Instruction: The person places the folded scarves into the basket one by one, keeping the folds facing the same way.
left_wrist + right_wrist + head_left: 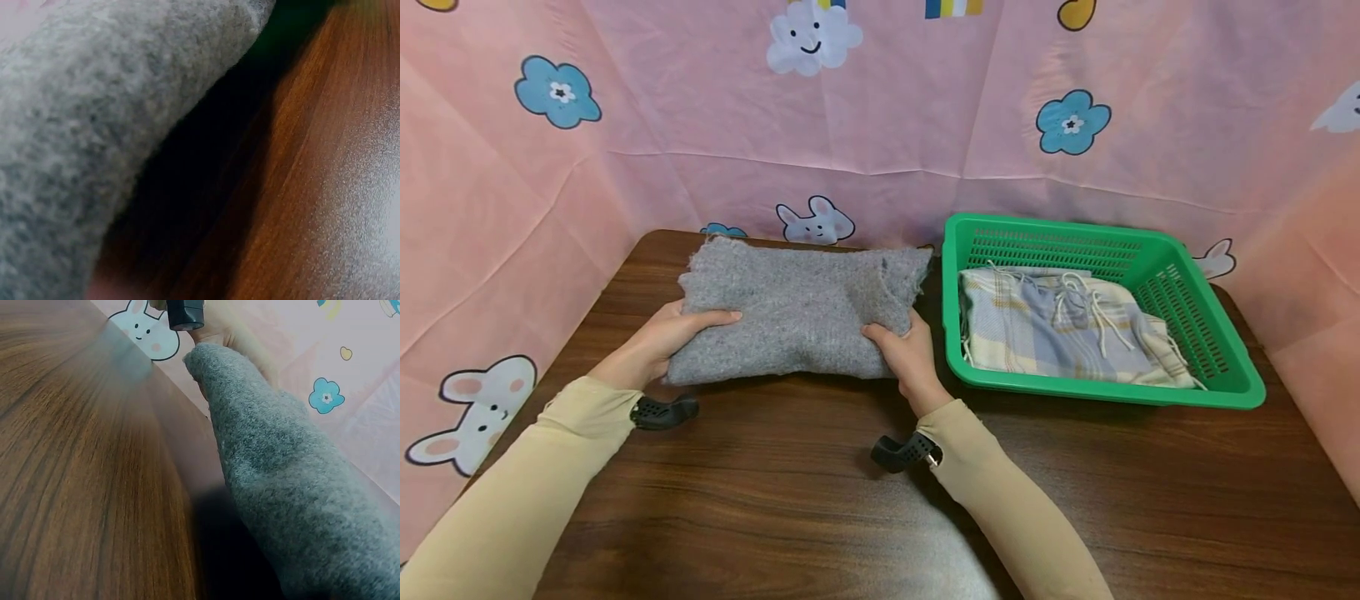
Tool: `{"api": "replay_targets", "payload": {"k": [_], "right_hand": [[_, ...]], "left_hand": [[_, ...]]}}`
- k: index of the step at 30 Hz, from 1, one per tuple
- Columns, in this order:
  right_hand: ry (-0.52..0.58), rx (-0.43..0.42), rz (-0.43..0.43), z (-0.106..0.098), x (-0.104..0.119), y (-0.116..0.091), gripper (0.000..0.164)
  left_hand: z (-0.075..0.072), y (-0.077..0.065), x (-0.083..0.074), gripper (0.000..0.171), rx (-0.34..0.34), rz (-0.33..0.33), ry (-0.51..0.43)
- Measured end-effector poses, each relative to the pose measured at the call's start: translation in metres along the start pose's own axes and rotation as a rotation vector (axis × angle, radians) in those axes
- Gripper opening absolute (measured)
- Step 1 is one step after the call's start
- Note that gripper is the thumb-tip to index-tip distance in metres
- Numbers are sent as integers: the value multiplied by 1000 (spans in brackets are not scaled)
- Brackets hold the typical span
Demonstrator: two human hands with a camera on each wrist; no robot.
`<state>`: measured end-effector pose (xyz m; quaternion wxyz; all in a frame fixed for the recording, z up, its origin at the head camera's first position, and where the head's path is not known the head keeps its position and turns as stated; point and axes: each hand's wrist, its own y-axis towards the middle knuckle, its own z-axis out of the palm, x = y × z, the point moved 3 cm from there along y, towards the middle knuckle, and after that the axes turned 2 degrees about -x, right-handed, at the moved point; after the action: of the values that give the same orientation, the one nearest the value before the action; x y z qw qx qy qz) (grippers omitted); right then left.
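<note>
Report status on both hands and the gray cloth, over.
Left hand, right hand: gripping gray cloth at opposite ends. Cloth's near edge lifted off table. Green basket at right, plaid blanket inside. Nothing visible blocking hands.

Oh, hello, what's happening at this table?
A person's left hand and right hand grip opposite sides of a folded gray cloth, its near edge apparently raised off the wooden table. To the right stands a green basket with a plaid cloth lying inside.
</note>
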<state>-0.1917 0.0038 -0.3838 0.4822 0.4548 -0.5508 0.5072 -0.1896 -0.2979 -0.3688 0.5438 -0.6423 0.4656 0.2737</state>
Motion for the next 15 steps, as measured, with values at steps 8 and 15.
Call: {"api": "replay_targets", "payload": {"k": [8, 15], "right_hand": [[3, 14, -19, 0, 5, -3, 50], [12, 11, -41, -1, 6, -6, 47]], "left_hand": [[-1, -6, -3, 63, -3, 5, 11], [-2, -9, -7, 63, 1, 27, 22]]}}
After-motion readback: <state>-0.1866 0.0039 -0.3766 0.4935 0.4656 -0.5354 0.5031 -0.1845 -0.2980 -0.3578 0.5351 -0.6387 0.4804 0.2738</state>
